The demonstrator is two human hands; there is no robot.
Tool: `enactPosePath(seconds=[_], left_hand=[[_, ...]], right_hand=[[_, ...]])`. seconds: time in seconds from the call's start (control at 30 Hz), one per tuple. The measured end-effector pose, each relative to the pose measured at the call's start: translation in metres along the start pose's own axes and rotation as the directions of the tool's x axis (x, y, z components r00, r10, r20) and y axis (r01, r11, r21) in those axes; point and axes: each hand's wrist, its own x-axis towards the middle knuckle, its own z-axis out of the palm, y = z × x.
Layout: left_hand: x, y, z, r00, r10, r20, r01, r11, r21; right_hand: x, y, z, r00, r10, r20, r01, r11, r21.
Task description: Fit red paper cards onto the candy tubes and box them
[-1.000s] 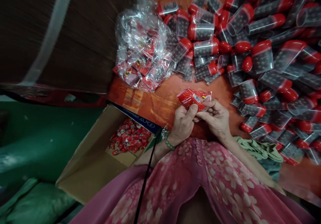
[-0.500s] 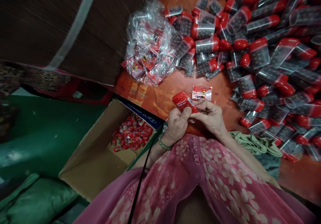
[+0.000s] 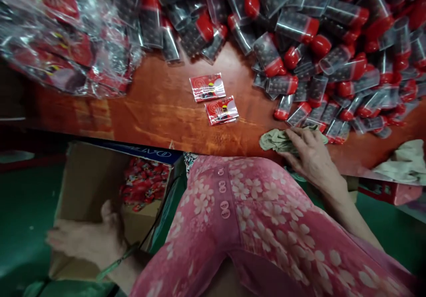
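Note:
My left hand (image 3: 89,239), smeared by motion, hangs over the open cardboard box (image 3: 76,172), fingers stretched out and thumb apart, nothing in it. Inside that box lies a heap of small red wrapped packets (image 3: 144,181). At the table's front edge my right hand (image 3: 311,155) grips a crumpled pale green cloth (image 3: 274,140), its thumb below and fingers over it. Two flat red printed packets in clear film lie on the table between the hands: an upper packet (image 3: 208,87) and a lower packet (image 3: 222,110), close together.
Many clear tubes with red caps (image 3: 296,26), filled with dark beads, are heaped across the back and right of the table (image 3: 159,110). A clear plastic bag of red packets (image 3: 83,48) lies at left. Another pale cloth (image 3: 404,161) rests at the right edge.
The red packet held in both hands is gone from them. My left hand has moved down-left over the box; my right has moved right onto the cloth. The view has shifted.

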Motion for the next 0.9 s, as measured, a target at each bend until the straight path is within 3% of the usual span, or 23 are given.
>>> enactPosePath(seconds=[0.03,0.07,0.1,0.13,0.17,0.2,0.27,0.3,0.33,0.4,0.5,0.57,0.7,0.77,0.9], left_hand=[[-0.002,0.011,0.006,0.974,0.039,-0.223,-0.032,0.999,0.036],[-0.002,0.026,0.017,0.930,0.124,-0.347,-0.119,0.992,0.034],[-0.001,0.046,0.033,0.923,0.228,-0.310,-0.260,0.963,-0.066],[0.000,0.068,0.053,0.911,0.362,-0.196,-0.397,0.900,-0.182],[0.001,0.092,0.075,0.849,0.525,-0.056,-0.522,0.820,-0.235],[0.002,0.116,0.099,0.715,0.694,0.083,-0.658,0.709,-0.253],[-0.002,0.161,0.145,0.294,0.875,0.384,-0.865,0.414,-0.283],[-0.006,0.179,0.166,0.132,0.872,0.471,-0.923,0.282,-0.263],[-0.012,0.192,0.185,0.025,0.851,0.524,-0.963,0.161,-0.216],[-0.023,0.207,0.216,-0.093,0.808,0.581,-0.995,-0.054,-0.083],[-0.033,0.205,0.245,-0.216,0.760,0.613,-0.959,-0.282,0.011],[-0.033,0.198,0.256,-0.264,0.741,0.618,-0.939,-0.343,0.010],[-0.025,0.191,0.270,-0.270,0.767,0.582,-0.950,-0.310,-0.032],[-0.022,0.192,0.276,-0.254,0.786,0.564,-0.958,-0.283,-0.038],[-0.022,0.196,0.279,-0.239,0.840,0.487,-0.967,-0.252,-0.041]], right_hand=[[-0.005,0.005,0.007,1.000,-0.002,0.004,0.002,0.998,-0.064],[-0.009,0.008,0.014,1.000,-0.008,-0.001,0.008,0.994,-0.112],[-0.011,0.011,0.022,1.000,-0.017,-0.017,0.014,0.988,-0.152],[-0.012,0.013,0.029,0.999,-0.028,-0.041,0.020,0.983,-0.185],[-0.012,0.015,0.036,0.997,-0.047,-0.068,0.032,0.977,-0.210],[-0.011,0.017,0.042,0.992,-0.080,-0.101,0.055,0.972,-0.230],[-0.009,0.021,0.050,0.971,-0.167,-0.170,0.123,0.961,-0.246],[-0.008,0.023,0.052,0.958,-0.203,-0.203,0.152,0.958,-0.241],[-0.006,0.025,0.053,0.945,-0.229,-0.232,0.175,0.957,-0.232],[-0.003,0.029,0.053,0.930,-0.246,-0.273,0.192,0.959,-0.211],[0.002,0.032,0.046,0.926,-0.234,-0.297,0.179,0.963,-0.202],[0.004,0.033,0.037,0.934,-0.217,-0.283,0.168,0.968,-0.187],[0.013,0.035,0.009,0.986,-0.136,-0.098,0.144,0.986,0.081],[0.022,0.036,-0.003,0.991,-0.104,-0.088,0.118,0.976,0.182],[0.049,0.039,-0.011,0.985,-0.110,-0.134,0.101,0.992,-0.072]])
